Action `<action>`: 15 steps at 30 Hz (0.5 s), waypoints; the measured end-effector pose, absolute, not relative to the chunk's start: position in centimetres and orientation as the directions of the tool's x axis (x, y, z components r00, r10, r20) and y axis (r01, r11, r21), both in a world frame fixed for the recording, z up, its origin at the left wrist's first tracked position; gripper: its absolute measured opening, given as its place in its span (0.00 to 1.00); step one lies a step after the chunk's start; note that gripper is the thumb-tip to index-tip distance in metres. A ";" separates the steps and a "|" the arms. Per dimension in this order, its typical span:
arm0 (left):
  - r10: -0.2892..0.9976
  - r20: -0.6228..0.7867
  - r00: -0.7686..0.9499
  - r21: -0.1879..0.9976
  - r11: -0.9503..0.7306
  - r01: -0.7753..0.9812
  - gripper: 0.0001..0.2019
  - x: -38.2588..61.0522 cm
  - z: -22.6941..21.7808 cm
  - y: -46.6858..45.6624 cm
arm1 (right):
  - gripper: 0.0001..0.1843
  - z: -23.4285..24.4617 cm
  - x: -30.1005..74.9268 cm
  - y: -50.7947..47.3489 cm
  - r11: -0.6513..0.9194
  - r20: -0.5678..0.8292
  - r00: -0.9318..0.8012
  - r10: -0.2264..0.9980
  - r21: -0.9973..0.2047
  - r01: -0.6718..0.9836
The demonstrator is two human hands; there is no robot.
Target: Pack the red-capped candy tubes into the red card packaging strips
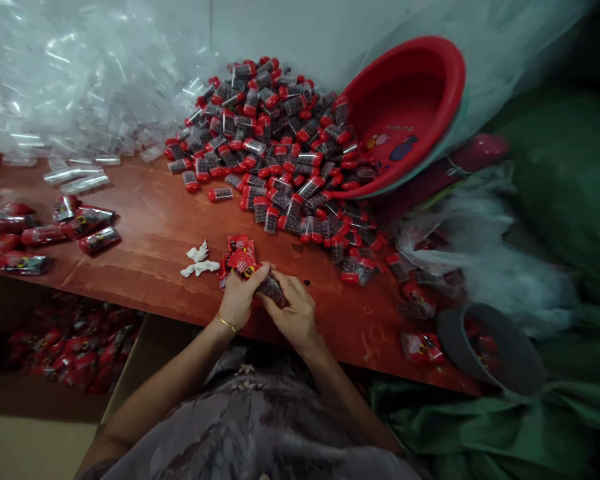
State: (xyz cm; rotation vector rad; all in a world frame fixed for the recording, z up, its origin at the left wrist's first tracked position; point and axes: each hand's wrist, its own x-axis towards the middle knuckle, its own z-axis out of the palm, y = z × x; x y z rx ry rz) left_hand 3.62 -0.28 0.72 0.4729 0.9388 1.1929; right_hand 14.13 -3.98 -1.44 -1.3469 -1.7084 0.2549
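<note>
A small clear container with dark contents (271, 288) is held between my two hands near the table's front edge. My left hand (237, 299), with a thin bracelet at the wrist, is closed with its thumb against the container's left end. My right hand (295, 313) wraps its fingers and thumb round the other end. Just beyond my left fingers lie red printed wrappers (241, 252); whether the left fingers touch them is hidden. Crumpled white scraps (199, 260) rest to the left of the wrappers.
A large heap of red-capped clear containers (265, 133) spills from a tipped red basin (405, 100). Empty clear tubes (80, 177) and wrapped red packs (93, 223) lie left. Below, a cardboard box (130, 373) holds several packs. A grey round tub (490, 347) stands right.
</note>
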 end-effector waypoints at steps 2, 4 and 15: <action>0.929 -0.363 0.077 0.744 0.339 -0.576 0.16 3.5 0.8 -0.3 | 0.20 -1.4 14.2 -3.9 0.401 0.526 -0.017 0.850 -0.627 0.668; 0.924 -0.367 0.105 0.732 0.356 -0.581 0.15 3.5 0.9 -0.3 | 0.20 -1.4 14.1 -3.8 0.407 0.521 -0.024 0.853 -0.636 0.655; 0.892 -0.422 0.165 0.687 0.433 -0.584 0.19 2.4 0.8 0.0 | 0.12 -0.9 14.1 -3.6 0.034 0.056 0.088 0.995 -0.972 0.235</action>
